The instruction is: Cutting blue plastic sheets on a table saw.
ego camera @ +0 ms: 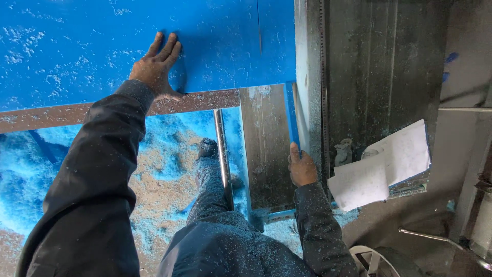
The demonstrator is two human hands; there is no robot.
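My left hand [155, 64] lies flat, fingers together, on a large blue panel [102, 41] dusted with shavings, near its lower edge. My right hand [301, 166] grips a narrow blue strip [292, 115] that runs alongside the grey metal fence [307, 77] of a saw table. Both arms are in dark sleeves flecked with dust.
A grey metal table surface [384, 66] fills the right side, with white papers [382, 166] lying on it. Blue and tan sawdust [164, 179] covers the floor below, where my leg and shoe [207, 149] stand beside a metal rod [223, 154]. A brown rail [200, 101] runs under the panel.
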